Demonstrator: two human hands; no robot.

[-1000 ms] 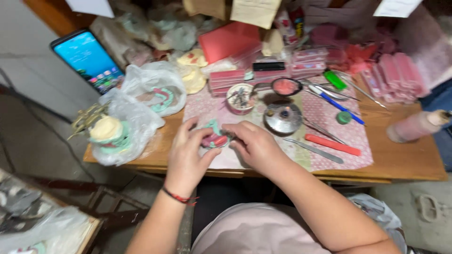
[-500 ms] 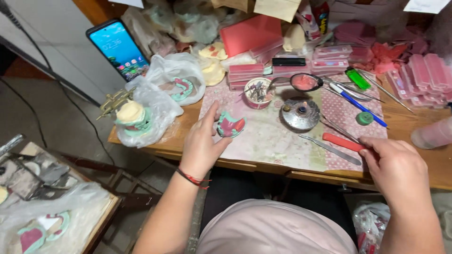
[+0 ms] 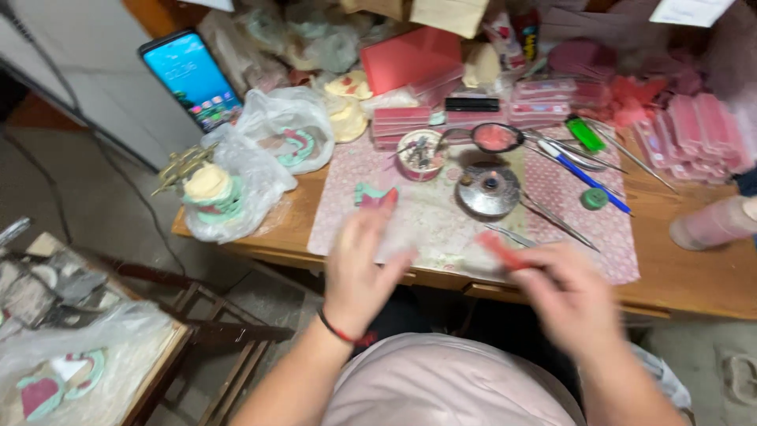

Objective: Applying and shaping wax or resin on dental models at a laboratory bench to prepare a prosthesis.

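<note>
Head view: both hands are blurred at the near edge of the patterned mat (image 3: 410,225). The left hand (image 3: 364,264) is raised palm down, fingers stretched toward a small teal and pink piece (image 3: 376,196) lying on the mat just beyond them; whether it is touched cannot be told. The right hand (image 3: 569,293) is turned leftward, its fingers curled around a red tool (image 3: 501,250). A round metal burner (image 3: 489,190) is seen farther back.
</note>
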